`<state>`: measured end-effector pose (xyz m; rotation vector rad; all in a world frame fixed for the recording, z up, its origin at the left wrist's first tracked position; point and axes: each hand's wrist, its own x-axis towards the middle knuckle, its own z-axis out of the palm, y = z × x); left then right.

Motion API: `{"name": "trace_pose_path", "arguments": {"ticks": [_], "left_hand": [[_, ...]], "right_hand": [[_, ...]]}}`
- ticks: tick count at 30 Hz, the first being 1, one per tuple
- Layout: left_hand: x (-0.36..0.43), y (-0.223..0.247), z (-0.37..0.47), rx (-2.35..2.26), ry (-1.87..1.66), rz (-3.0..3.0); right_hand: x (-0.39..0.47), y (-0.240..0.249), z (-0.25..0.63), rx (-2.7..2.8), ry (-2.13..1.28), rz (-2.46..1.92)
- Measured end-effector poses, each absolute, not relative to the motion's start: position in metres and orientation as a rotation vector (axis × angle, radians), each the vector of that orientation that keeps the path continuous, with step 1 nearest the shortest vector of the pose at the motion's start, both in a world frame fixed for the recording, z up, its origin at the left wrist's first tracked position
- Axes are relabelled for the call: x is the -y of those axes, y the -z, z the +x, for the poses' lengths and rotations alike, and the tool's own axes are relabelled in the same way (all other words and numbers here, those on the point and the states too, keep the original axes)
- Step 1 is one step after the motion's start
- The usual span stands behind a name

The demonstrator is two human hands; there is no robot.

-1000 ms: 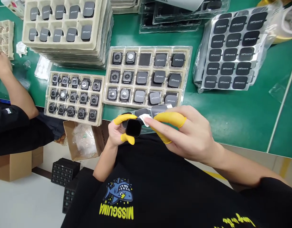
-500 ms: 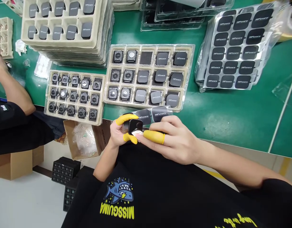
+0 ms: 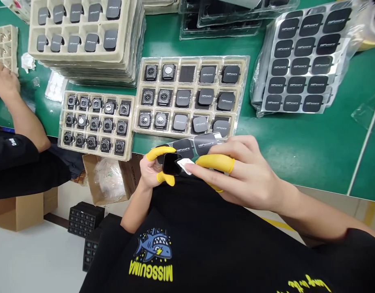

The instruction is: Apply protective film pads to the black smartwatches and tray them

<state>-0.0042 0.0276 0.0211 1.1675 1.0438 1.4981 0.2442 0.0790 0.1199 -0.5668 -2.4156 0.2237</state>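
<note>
My left hand [image 3: 151,169], yellow finger cots on its thumb and a finger, pinches a black smartwatch body [image 3: 171,164] by its edges, the dark screen facing up. A small folded white wipe [image 3: 185,165] is held between the fingers of my right hand [image 3: 248,173], just right of the screen. That hand wears yellow finger cots too. Behind the watch is a strip of dark HiFuture films [image 3: 206,143]; what supports it is hidden. Beyond my hands, a beige tray [image 3: 189,84] holds watch bodies on its left and HiFuture-marked pieces on its right; one cell shows only a dark base.
A smaller tray of watch bodies [image 3: 95,127] stands left, with stacked trays [image 3: 120,67] behind. Sheets of HiFuture films [image 3: 297,65] lie right; clear trays [image 3: 219,30] are at the back. A co-worker's arm [image 3: 25,118] reaches in at left. An open carton [image 3: 106,181] is below the table.
My right hand has moved right with the wipe, from the watch's lower edge to beside its screen. My left hand keeps hold of the watch. The co-worker's hand has shifted toward the left tray.
</note>
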Motion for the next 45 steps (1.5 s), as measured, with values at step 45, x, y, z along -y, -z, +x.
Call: {"name": "trace_pose_path", "arguments": {"ticks": [45], "left_hand": [[-0.027, -0.016, -0.019, -1.065, -1.397, 1.217]], "right_hand": [[-0.074, -0.101, 0.209, 2.431, -0.019, -0.559]]}}
